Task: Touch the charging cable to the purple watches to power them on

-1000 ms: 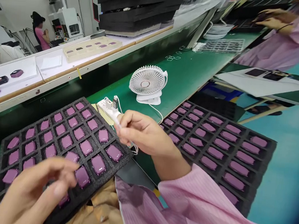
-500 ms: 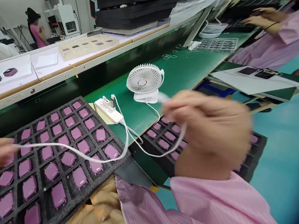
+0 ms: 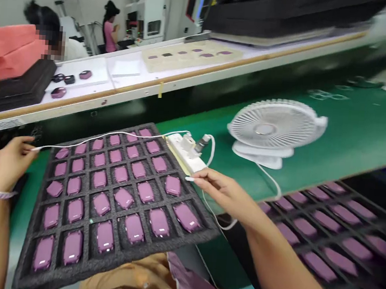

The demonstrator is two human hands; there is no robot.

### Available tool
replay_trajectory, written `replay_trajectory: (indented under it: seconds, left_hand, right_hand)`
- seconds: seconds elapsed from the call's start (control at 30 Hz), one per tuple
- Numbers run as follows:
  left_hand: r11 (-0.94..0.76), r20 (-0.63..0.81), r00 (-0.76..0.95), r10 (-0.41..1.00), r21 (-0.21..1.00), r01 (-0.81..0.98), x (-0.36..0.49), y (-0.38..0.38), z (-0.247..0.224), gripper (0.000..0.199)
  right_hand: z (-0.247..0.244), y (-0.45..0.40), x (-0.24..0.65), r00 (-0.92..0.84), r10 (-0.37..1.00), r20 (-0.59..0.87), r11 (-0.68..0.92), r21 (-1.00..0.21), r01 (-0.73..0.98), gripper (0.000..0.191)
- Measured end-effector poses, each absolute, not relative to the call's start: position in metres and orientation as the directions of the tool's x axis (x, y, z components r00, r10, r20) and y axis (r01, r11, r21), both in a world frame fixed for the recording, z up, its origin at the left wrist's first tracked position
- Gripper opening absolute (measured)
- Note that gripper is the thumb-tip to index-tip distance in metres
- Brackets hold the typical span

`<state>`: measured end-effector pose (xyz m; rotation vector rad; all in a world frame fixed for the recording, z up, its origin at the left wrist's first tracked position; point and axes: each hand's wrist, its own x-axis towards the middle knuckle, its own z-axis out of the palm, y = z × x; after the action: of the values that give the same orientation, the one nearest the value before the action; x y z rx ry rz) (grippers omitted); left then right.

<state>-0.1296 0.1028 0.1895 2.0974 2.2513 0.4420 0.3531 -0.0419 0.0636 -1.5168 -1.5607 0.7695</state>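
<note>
My left hand (image 3: 13, 160), beyond the tray's left side, pinches the end of a thin white cable (image 3: 114, 133). That cable crosses above the far rows of a dark foam tray (image 3: 102, 261) to the white power strip (image 3: 185, 155). Just right of the tray, my right hand (image 3: 219, 188) has its fingertips closed on a white cable plug (image 3: 189, 179). A white cord (image 3: 230, 227) loops below that hand. Purple watch-like cases (image 3: 104, 236) fill the tray's compartments, a few of them turned askew. Plugs and a small grey adapter (image 3: 202, 143) sit in the strip.
A white fan (image 3: 273, 128) stands on the green bench (image 3: 352, 142). Another tray of purple cases (image 3: 320, 265) lies lower right. Along the back runs a raised shelf (image 3: 124, 87) with loose cases and stacked black trays (image 3: 271, 18). Two people are behind it.
The view has swung left. My right hand has come down from in front of the fan to the tray's right side. My left hand, still on its cable, now appears beyond the tray's far-left corner.
</note>
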Motion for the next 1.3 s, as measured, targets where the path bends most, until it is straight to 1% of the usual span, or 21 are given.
replay_trajectory:
  seconds: [0.07, 0.1, 0.13, 0.23, 0.3, 0.37, 0.43, 0.5, 0.57, 0.63, 0.73, 0.8, 0.9, 0.97, 1.0, 1.03, 1.13, 1.17, 1.2, 1.23, 1.3]
  left_hand:
    - [-0.093, 0.111, 0.083, 0.990, 0.093, 0.991, -0.140, 0.118, 0.172, 0.042]
    - [-0.129, 0.092, 0.124, 0.988, 0.058, 0.990, -0.143, 0.124, 0.163, 0.039]
    - [-0.115, 0.077, 0.111, 0.991, 0.052, 0.992, -0.146, 0.128, 0.156, 0.035]
    - [-0.076, 0.050, 0.071, 0.996, 0.108, 0.991, -0.151, 0.137, 0.143, 0.021]
    - [-0.094, 0.032, 0.090, 0.995, 0.168, 0.981, -0.154, 0.141, 0.139, 0.017]
    - [-0.121, 0.010, 0.122, 0.992, 0.229, 0.966, -0.154, 0.146, 0.136, 0.016]
    - [-0.165, -0.019, 0.178, 0.984, 0.284, 0.945, -0.152, 0.155, 0.134, 0.018]
    - [-0.219, -0.049, 0.247, 0.968, 0.320, 0.922, -0.149, 0.165, 0.133, 0.016]
    - [-0.264, -0.063, 0.301, 0.952, 0.333, 0.905, -0.149, 0.176, 0.132, 0.013]
    - [-0.293, -0.054, 0.328, 0.943, 0.329, 0.897, -0.153, 0.184, 0.133, 0.011]
    - [-0.336, -0.039, 0.369, 0.929, 0.330, 0.882, -0.160, 0.189, 0.134, 0.011]
    - [-0.375, -0.052, 0.418, 0.907, 0.351, 0.858, -0.163, 0.188, 0.134, 0.015]
    - [-0.439, -0.087, 0.504, 0.860, 0.380, 0.814, -0.166, 0.186, 0.132, 0.020]
    - [-0.484, -0.106, 0.546, 0.831, 0.347, 0.804, -0.167, 0.185, 0.131, 0.021]
    - [-0.505, -0.109, 0.556, 0.824, 0.302, 0.809, -0.167, 0.185, 0.130, 0.020]
    - [-0.525, -0.105, 0.558, 0.823, 0.233, 0.818, -0.167, 0.185, 0.130, 0.022]
    - [-0.584, -0.072, 0.581, 0.811, -0.036, 0.811, -0.164, 0.184, 0.129, 0.032]
    - [-0.600, -0.065, 0.597, 0.800, -0.099, 0.793, -0.163, 0.184, 0.128, 0.032]
    - [-0.613, -0.062, 0.611, 0.789, -0.131, 0.779, -0.162, 0.184, 0.127, 0.031]
    - [-0.621, -0.055, 0.620, 0.783, -0.132, 0.772, -0.161, 0.184, 0.125, 0.030]
    - [-0.616, -0.031, 0.616, 0.787, -0.080, 0.783, -0.162, 0.185, 0.122, 0.035]
  right_hand:
    - [0.063, -0.020, 0.340, -0.015, 0.990, 0.140, 0.128, -0.849, 0.512, 0.050]
    - [0.062, -0.007, 0.338, -0.023, 0.990, 0.142, 0.134, -0.850, 0.510, 0.051]
    - [0.061, 0.007, 0.336, -0.023, 0.990, 0.140, 0.133, -0.855, 0.501, 0.053]
    - [0.053, 0.053, 0.342, -0.031, 0.994, 0.104, 0.106, -0.874, 0.475, 0.058]
    - [0.048, 0.087, 0.348, -0.058, 0.994, 0.090, 0.107, -0.852, 0.512, 0.061]
    - [0.047, 0.119, 0.354, -0.079, 0.987, 0.137, 0.156, -0.776, 0.611, 0.060]
    - [0.048, 0.149, 0.359, -0.108, 0.969, 0.220, 0.231, -0.671, 0.705, 0.058]
    - [0.051, 0.174, 0.363, -0.137, 0.947, 0.289, 0.294, -0.617, 0.730, 0.056]
    - [0.054, 0.193, 0.367, -0.164, 0.934, 0.318, 0.342, -0.660, 0.669, 0.054]
    - [0.056, 0.203, 0.369, -0.226, 0.924, 0.309, 0.383, -0.715, 0.584, 0.051]
    - [0.058, 0.206, 0.369, -0.340, 0.903, 0.261, 0.419, -0.708, 0.568, 0.049]
    - [0.060, 0.202, 0.366, -0.353, 0.913, 0.203, 0.389, -0.694, 0.606, 0.054]
    - [0.067, 0.192, 0.358, -0.286, 0.955, 0.080, 0.252, -0.724, 0.642, 0.069]
    - [0.072, 0.187, 0.352, -0.259, 0.965, 0.033, 0.201, -0.727, 0.657, 0.074]
    - [0.075, 0.185, 0.349, -0.263, 0.964, 0.036, 0.208, -0.717, 0.665, 0.074]
    - [0.077, 0.184, 0.347, -0.277, 0.960, 0.052, 0.232, -0.701, 0.674, 0.072]
    - [0.080, 0.181, 0.345, -0.352, 0.929, 0.111, 0.342, -0.619, 0.707, 0.062]
    - [0.079, 0.180, 0.346, -0.378, 0.917, 0.123, 0.375, -0.584, 0.719, 0.058]
    - [0.078, 0.179, 0.347, -0.399, 0.907, 0.133, 0.403, -0.549, 0.732, 0.053]
    - [0.076, 0.178, 0.348, -0.411, 0.900, 0.144, 0.423, -0.517, 0.744, 0.048]
    - [0.073, 0.175, 0.348, -0.420, 0.892, 0.168, 0.447, -0.467, 0.763, 0.041]
